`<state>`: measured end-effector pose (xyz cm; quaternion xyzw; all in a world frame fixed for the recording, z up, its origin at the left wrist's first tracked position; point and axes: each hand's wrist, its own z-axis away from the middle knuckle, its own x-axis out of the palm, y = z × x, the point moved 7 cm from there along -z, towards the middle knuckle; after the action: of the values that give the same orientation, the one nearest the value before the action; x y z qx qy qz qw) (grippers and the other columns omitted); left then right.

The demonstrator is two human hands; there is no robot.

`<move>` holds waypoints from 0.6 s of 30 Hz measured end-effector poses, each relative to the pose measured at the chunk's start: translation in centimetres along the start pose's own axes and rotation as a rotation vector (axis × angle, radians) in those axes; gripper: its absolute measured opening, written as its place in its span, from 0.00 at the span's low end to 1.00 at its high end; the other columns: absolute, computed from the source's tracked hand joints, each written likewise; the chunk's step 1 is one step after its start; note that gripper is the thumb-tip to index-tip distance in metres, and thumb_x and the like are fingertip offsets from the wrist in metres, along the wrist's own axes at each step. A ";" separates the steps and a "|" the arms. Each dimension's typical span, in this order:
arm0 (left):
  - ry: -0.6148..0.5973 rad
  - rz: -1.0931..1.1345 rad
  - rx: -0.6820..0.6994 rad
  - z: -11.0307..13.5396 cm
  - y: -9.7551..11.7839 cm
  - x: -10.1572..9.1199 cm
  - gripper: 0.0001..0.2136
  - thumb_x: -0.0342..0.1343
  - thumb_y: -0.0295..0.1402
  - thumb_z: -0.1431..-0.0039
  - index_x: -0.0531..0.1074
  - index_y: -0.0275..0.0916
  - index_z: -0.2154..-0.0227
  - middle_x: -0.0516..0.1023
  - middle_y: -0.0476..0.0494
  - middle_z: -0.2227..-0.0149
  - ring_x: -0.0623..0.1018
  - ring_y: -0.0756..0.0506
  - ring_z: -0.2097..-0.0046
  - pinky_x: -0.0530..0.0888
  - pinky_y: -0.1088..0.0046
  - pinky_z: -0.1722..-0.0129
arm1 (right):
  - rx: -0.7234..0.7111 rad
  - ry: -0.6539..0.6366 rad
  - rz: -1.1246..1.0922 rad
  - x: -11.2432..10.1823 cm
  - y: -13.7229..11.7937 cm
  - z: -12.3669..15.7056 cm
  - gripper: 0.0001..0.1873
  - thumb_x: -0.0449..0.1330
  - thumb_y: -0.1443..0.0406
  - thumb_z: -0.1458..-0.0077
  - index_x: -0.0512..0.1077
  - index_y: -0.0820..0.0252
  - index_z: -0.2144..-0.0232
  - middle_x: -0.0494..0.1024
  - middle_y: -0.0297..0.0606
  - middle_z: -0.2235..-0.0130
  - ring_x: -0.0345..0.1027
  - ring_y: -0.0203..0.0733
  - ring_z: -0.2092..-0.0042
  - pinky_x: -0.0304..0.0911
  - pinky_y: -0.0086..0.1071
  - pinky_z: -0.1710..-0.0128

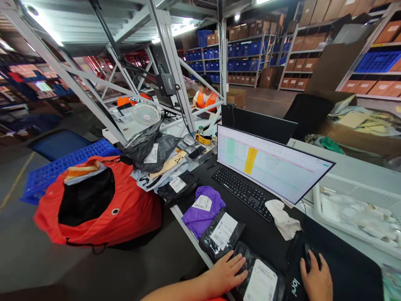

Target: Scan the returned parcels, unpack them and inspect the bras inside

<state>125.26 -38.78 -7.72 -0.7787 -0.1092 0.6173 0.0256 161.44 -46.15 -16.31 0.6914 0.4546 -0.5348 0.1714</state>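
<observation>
My left hand (224,271) lies with fingers spread on the left end of a black plastic-wrapped parcel (246,253) with a white label. My right hand (317,276) is curled over a black computer mouse (307,256) on a dark desk mat (347,259). Beyond my left hand are another labelled black parcel (208,242) and a purple bagged parcel (216,198), side by side along the desk edge. In front are a black keyboard (241,191) and a monitor (272,161) with a spreadsheet. A crumpled white cloth or tissue (283,219) lies between keyboard and mouse.
At left stands an open red bag (134,213) beside a blue crate (34,184). Several bagged parcels (166,146) pile up at the desk's far end, near a phone (196,152). A white basket (322,211) sits at right. Across the metal frame, a person in an orange vest (206,99) sits.
</observation>
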 end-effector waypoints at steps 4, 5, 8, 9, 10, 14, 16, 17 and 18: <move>-0.005 0.012 0.009 0.0 -0.1 0.0 0.18 0.48 0.37 0.30 0.66 0.42 0.40 0.69 0.37 0.36 0.71 0.40 0.37 0.66 0.56 0.39 | 0.012 -0.001 -0.042 0.1 0.1 0.1 0.32 0.44 0.50 0.38 0.71 0.66 0.45 0.62 0.60 0.38 0.64 0.65 0.41 0.65 0.54 0.46; -0.016 0.020 0.010 0.1 0.0 0.2 0.19 0.48 0.37 0.30 0.66 0.42 0.39 0.68 0.36 0.35 0.70 0.40 0.36 0.66 0.56 0.38 | 0.017 -0.002 -0.049 0.1 0.1 0.2 0.32 0.45 0.50 0.38 0.71 0.65 0.45 0.62 0.60 0.39 0.64 0.65 0.41 0.65 0.54 0.46; -0.040 0.047 0.007 0.3 0.1 0.9 0.19 0.48 0.39 0.30 0.65 0.42 0.39 0.67 0.36 0.35 0.70 0.40 0.36 0.66 0.57 0.38 | 0.020 -0.007 -0.045 0.0 -0.1 0.2 0.31 0.45 0.51 0.38 0.71 0.65 0.45 0.62 0.60 0.38 0.64 0.66 0.41 0.65 0.55 0.45; -0.038 0.053 0.004 0.3 0.1 1.0 0.19 0.48 0.39 0.30 0.65 0.42 0.39 0.67 0.36 0.35 0.70 0.40 0.36 0.66 0.57 0.38 | 0.018 -0.005 -0.038 0.0 -0.1 0.1 0.32 0.44 0.50 0.38 0.71 0.66 0.45 0.62 0.60 0.38 0.64 0.66 0.41 0.65 0.54 0.46; -0.036 0.058 0.001 0.4 0.1 1.1 0.20 0.48 0.39 0.30 0.65 0.42 0.39 0.68 0.36 0.35 0.70 0.40 0.36 0.67 0.57 0.38 | 0.016 0.001 -0.030 -0.1 -0.1 0.1 0.32 0.44 0.50 0.38 0.71 0.66 0.45 0.62 0.61 0.38 0.64 0.67 0.41 0.65 0.54 0.46; -0.060 0.096 0.001 0.4 -0.1 1.0 0.22 0.50 0.42 0.31 0.64 0.41 0.38 0.66 0.34 0.34 0.69 0.39 0.35 0.66 0.55 0.37 | 0.009 0.046 -0.002 -0.4 -0.1 0.0 0.35 0.46 0.48 0.39 0.69 0.70 0.43 0.62 0.65 0.38 0.65 0.69 0.43 0.66 0.54 0.49; -0.079 0.129 0.013 0.3 -0.2 0.9 0.25 0.50 0.46 0.33 0.62 0.41 0.37 0.64 0.31 0.33 0.67 0.37 0.34 0.65 0.54 0.37 | 0.001 0.075 0.006 -0.8 -0.6 -0.1 0.36 0.48 0.48 0.39 0.68 0.72 0.43 0.61 0.66 0.39 0.64 0.69 0.42 0.64 0.55 0.47; -0.082 0.139 0.018 0.1 -0.2 0.9 0.26 0.50 0.47 0.33 0.61 0.41 0.36 0.62 0.30 0.32 0.66 0.36 0.33 0.65 0.53 0.37 | 0.001 0.086 0.005 -1.3 -1.0 0.0 0.35 0.49 0.49 0.39 0.68 0.73 0.43 0.62 0.66 0.39 0.63 0.69 0.41 0.63 0.55 0.46; -0.081 0.145 0.029 -0.1 -0.2 0.9 0.25 0.49 0.46 0.32 0.61 0.42 0.36 0.61 0.31 0.31 0.65 0.35 0.33 0.65 0.50 0.37 | 0.006 0.094 0.002 -1.8 -1.7 0.0 0.33 0.49 0.51 0.38 0.68 0.74 0.44 0.63 0.67 0.40 0.62 0.69 0.41 0.61 0.55 0.44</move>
<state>125.50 -38.38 -8.49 -0.7586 -0.0445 0.6499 -0.0126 160.03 -46.12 -14.25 0.7167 0.4599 -0.5029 0.1481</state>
